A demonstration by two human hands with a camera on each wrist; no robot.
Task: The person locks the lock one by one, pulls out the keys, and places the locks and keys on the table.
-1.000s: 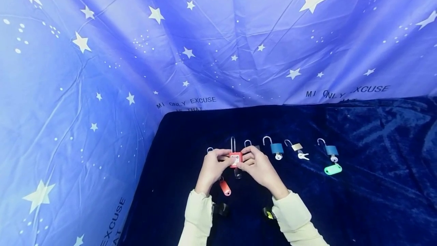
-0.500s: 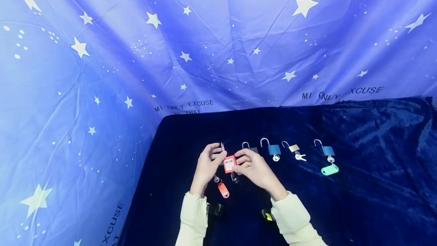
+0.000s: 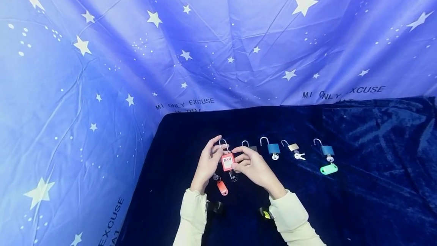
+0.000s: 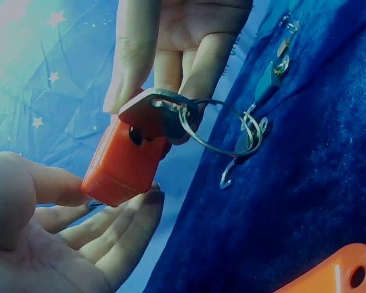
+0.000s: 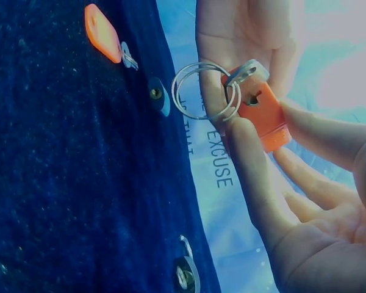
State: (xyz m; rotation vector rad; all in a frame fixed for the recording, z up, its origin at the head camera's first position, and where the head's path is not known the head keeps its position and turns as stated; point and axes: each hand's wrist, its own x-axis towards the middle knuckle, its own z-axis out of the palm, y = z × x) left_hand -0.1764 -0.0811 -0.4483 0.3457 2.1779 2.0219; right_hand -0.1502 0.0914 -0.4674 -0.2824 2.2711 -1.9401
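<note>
Between the hands in the head view is a red padlock [image 3: 227,161] with a white label and its steel shackle [image 3: 223,143] upward. A key [image 4: 147,104] sits at the lock's underside, with two metal rings [image 5: 195,91] hanging from it. My right hand [image 3: 254,166] grips the red body from the right, thumb on the front. My left hand [image 3: 206,166] holds the lock's left side, its thumb at the body's corner and its bent fingers behind the shackle. Below the left hand lie an orange-red key tag [image 3: 222,188] and small keys [image 3: 216,177].
On the dark blue velvet cloth [image 3: 375,200], a dark padlock [image 3: 252,148], a blue padlock [image 3: 273,148], a brass padlock [image 3: 293,147] with keys, and another blue padlock [image 3: 327,150] with a green tag [image 3: 329,169] stretch rightward. A starry curtain [image 3: 239,75] stands behind.
The red padlock has shifted slightly left. Its shackle, seen edge-on before, now shows as a wide loop. My left hand has moved from the body up to the shackle side.
</note>
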